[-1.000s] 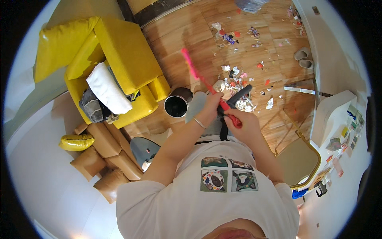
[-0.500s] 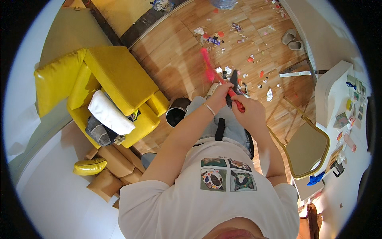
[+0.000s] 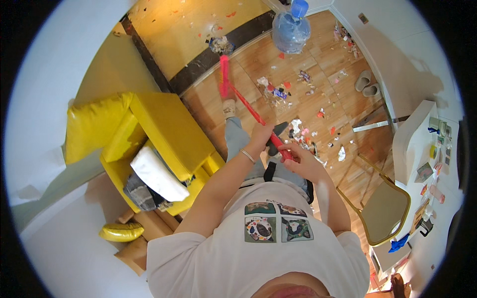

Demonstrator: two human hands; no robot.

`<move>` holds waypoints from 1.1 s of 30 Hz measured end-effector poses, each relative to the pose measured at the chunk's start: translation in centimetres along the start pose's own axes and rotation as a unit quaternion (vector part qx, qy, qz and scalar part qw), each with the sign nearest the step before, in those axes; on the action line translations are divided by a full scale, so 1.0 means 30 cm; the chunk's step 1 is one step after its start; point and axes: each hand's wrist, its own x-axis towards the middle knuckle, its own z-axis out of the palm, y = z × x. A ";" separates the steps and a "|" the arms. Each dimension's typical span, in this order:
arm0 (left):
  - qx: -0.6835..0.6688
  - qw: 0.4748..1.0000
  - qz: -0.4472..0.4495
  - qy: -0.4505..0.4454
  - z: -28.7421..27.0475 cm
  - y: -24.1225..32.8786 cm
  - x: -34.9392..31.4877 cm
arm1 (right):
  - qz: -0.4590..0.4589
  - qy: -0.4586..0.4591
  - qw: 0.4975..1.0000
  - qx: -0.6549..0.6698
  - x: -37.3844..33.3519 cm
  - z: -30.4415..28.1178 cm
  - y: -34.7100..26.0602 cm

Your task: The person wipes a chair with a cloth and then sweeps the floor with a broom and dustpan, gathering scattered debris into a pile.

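Note:
A broom with a red handle and a pink bristle head slants from my hands up to the far left. The head is at the floor near my forward foot. My left hand is closed round the handle. Close to its lower end, my right hand grips the same handle. Behind the handle, between my hands, shows a dark grey, pointed thing; I cannot tell its kind or whether a hand holds it. Scraps of litter lie on the wooden floor just beyond it.
A yellow armchair holding a white cushion stands at left. Far ahead are a pile of debris by the dark threshold and a large water bottle. Slippers, a gold-framed chair and a white cluttered table are at right.
The broom head has swung left and forward. My left foot now shows ahead, close to the bristles. The view has shifted forward, bringing the whole water bottle in; both hands keep their grip.

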 end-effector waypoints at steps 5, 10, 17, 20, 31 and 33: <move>0.025 0.998 0.036 -0.036 -0.233 0.181 0.260 | 0.165 0.029 0.937 0.305 0.397 0.170 -0.045; 0.079 0.990 -0.078 -0.089 -0.417 0.305 0.549 | 0.207 0.023 0.785 0.583 0.750 0.293 -0.123; 0.100 0.953 -0.129 -0.256 -0.325 0.398 0.669 | 0.223 0.151 0.680 0.682 0.833 0.231 -0.209; 0.132 0.931 -0.139 -0.310 -0.204 0.433 0.620 | 0.214 0.260 0.680 0.652 0.774 0.199 -0.268; 0.119 0.927 -0.179 -0.309 -0.137 0.727 0.528 | 0.114 0.309 0.694 0.640 0.794 0.186 -0.442; 0.134 0.918 -0.186 -0.323 -0.147 0.690 0.657 | 0.076 0.274 0.657 0.698 0.856 0.140 -0.393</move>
